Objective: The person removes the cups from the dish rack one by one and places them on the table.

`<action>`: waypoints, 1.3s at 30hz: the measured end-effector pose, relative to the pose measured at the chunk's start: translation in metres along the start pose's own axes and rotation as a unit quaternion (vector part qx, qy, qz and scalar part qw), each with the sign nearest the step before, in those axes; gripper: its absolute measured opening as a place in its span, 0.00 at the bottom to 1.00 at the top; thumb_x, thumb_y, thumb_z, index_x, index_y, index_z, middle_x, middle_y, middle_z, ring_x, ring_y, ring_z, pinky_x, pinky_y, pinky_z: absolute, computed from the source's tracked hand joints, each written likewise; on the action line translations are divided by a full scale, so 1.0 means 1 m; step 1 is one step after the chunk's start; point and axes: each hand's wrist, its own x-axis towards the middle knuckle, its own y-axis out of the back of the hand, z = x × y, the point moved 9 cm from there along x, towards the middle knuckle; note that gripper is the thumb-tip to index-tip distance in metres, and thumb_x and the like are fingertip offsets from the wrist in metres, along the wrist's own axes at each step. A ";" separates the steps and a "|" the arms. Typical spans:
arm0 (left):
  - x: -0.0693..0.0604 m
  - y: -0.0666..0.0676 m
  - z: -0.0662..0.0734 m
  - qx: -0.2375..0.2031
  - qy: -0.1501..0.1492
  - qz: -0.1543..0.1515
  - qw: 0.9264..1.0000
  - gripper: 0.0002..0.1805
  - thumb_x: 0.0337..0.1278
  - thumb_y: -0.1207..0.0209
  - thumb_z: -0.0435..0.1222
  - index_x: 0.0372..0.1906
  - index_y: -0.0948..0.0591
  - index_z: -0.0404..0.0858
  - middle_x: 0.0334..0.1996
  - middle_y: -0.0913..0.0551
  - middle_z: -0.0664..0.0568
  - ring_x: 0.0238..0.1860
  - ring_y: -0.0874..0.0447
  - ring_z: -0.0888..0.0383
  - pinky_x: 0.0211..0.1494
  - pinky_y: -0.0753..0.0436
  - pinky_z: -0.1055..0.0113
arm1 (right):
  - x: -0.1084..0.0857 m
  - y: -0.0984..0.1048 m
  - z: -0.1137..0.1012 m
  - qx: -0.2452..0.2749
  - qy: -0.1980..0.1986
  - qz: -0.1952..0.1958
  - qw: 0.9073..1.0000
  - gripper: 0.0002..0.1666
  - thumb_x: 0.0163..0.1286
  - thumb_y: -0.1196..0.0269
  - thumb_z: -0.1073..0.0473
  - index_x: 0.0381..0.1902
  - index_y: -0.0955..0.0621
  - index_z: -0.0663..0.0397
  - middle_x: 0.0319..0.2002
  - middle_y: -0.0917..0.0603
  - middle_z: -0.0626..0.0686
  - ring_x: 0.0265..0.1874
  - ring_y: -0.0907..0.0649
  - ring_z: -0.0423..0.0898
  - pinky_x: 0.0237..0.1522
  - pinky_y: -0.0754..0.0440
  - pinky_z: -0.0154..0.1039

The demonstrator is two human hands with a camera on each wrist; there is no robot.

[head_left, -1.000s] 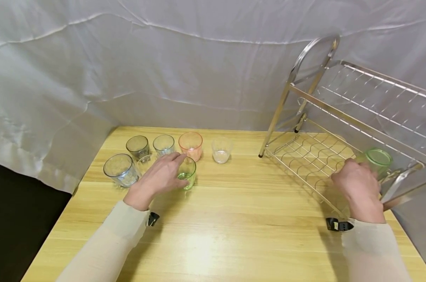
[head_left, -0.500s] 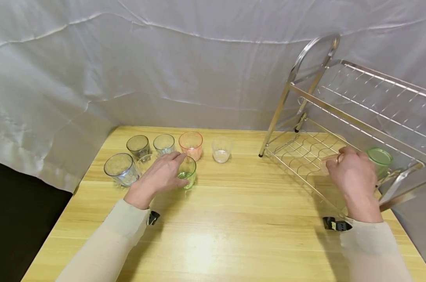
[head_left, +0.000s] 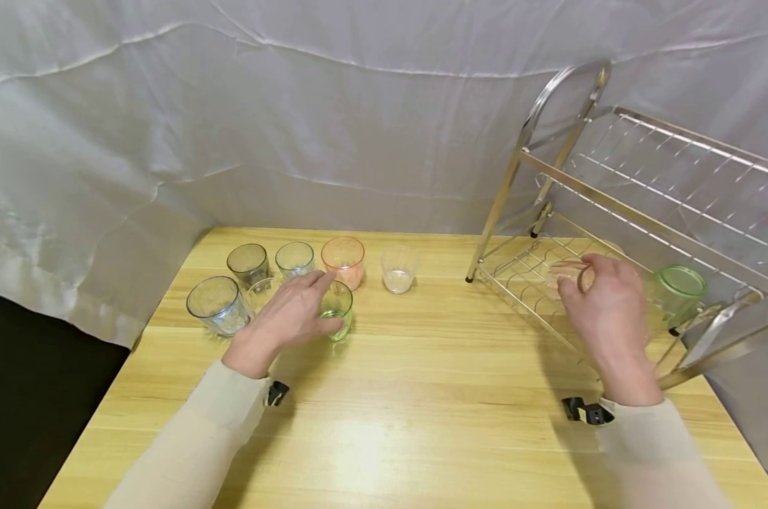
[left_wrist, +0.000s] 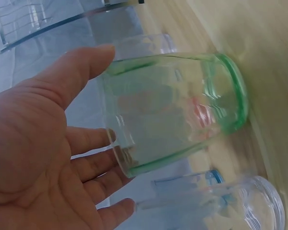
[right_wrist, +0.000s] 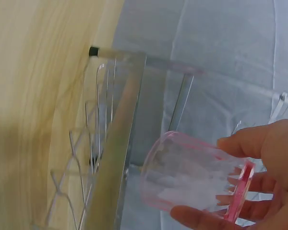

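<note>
My left hand rests around the rim of a green drinking glass standing on the table, thumb on one side and fingertips on the other. My right hand holds a pink glass between thumb and fingers, base toward the palm and mouth facing away. In the head view that pink glass is over the rack's lower shelf, partly hidden by the hand. Another green glass sits at the right end of that shelf, to the right of my right hand.
A two-tier metal rack stands at the right. Around my left hand are a blue-rimmed glass, a grey glass, a light blue glass, an orange-red glass and a clear glass. Grey cloth hangs behind.
My right hand moves left along the lower shelf, away from the green glass there, with the pink glass in its grip. My left hand stays in place.
</note>
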 end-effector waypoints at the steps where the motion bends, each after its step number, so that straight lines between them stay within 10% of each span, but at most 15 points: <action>1: 0.000 0.001 0.001 -0.008 0.002 0.004 1.000 0.52 0.62 0.30 0.53 0.82 0.40 0.33 0.77 0.33 0.32 0.79 0.37 0.34 0.85 0.44 0.39 | -0.001 0.001 -0.004 0.008 0.005 0.011 1.000 0.34 0.75 0.37 0.52 0.70 0.26 0.69 0.66 0.27 0.78 0.65 0.29 0.78 0.67 0.32 0.75; 25: 0.011 0.007 0.059 -0.161 -0.005 0.080 0.984 0.40 0.65 0.30 0.50 0.78 0.30 0.45 0.77 0.30 0.45 0.76 0.30 0.41 0.75 0.26 0.39 | -0.044 -0.050 -0.087 0.164 0.116 0.044 0.979 0.24 0.67 0.27 0.60 0.58 0.18 0.63 0.44 0.16 0.62 0.48 0.18 0.61 0.54 0.21 0.60; 35: 0.015 -0.007 0.076 -0.207 -0.035 0.056 0.976 0.44 0.63 0.28 0.51 0.79 0.32 0.47 0.76 0.30 0.52 0.76 0.31 0.46 0.78 0.28 0.45 | -0.061 -0.083 -0.108 0.243 0.066 -0.034 0.967 0.26 0.69 0.27 0.55 0.62 0.18 0.58 0.51 0.15 0.61 0.53 0.16 0.59 0.46 0.20 0.49; 39: 0.015 -0.017 0.081 -0.228 -0.037 0.035 0.972 0.48 0.60 0.26 0.52 0.81 0.35 0.50 0.78 0.33 0.52 0.76 0.31 0.46 0.77 0.28 0.42 | -0.067 -0.093 -0.115 0.302 0.038 -0.087 0.949 0.26 0.71 0.28 0.55 0.63 0.19 0.55 0.49 0.18 0.57 0.47 0.14 0.55 0.39 0.14 0.39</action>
